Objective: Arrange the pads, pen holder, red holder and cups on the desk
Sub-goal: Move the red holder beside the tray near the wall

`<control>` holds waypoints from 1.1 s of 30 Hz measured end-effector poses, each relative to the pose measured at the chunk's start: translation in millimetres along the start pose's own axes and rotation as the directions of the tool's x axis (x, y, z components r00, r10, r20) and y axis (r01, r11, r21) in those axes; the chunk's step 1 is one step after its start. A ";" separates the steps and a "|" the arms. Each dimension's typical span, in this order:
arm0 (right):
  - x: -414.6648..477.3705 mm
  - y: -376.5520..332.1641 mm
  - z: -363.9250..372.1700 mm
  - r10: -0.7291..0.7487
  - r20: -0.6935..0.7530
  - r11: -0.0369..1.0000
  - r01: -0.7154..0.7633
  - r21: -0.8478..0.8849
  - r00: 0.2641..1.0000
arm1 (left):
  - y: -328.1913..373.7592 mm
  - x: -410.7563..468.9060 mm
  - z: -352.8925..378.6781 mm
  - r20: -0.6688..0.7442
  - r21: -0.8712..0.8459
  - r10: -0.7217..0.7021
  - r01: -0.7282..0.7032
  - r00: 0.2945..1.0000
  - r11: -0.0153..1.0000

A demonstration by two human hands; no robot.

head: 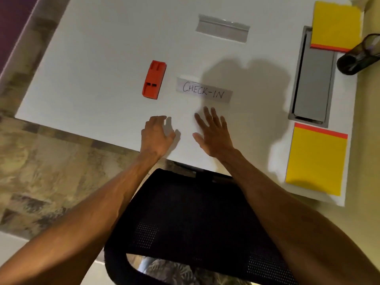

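Left hand (157, 134): fingers loosely curled, holding nothing, over the desk (102, 48) near its front edge
Right hand (213, 134): fingers spread, empty, just below the CHECK-IN sign (204, 90)
Red holder (154, 79): flat on desk, left of sign, clear of both hands
Far pad (335, 25), near pad (316, 161): yellow, right side, one at each end of the grey tray (312, 79)
Pen holder (359, 56): black mesh, far right, tilted

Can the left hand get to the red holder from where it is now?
Probably yes. The left hand holds nothing, and only bare desk lies between it and the red holder just ahead of it.
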State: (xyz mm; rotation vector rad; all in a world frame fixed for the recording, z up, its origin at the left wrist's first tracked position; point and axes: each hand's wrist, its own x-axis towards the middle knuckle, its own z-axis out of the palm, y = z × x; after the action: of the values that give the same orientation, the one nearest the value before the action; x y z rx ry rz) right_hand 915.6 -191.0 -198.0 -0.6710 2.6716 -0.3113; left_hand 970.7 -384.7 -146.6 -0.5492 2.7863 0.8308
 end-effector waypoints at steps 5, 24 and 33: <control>26.6 -9.5 32.8 0.031 -0.033 0.999 -0.033 -0.041 0.999 | -32.0 27.3 2.2 -0.070 -0.032 -0.050 0.048 0.996 0.998; 43.0 -0.8 75.3 0.040 -0.306 0.988 -0.083 -0.130 0.951 | -41.9 150.1 -3.7 -0.277 -0.157 -0.156 0.115 0.948 0.981; 43.8 -1.2 78.0 0.037 -0.320 0.985 -0.088 -0.147 0.947 | -39.6 158.8 -3.8 -0.247 -0.164 -0.226 0.189 0.942 0.968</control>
State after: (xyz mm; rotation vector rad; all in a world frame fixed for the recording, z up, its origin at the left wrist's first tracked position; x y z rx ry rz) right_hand 911.5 -223.1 -281.4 -0.6258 3.0446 -0.2034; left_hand 840.9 -464.5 -206.5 -1.0307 2.8453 0.9703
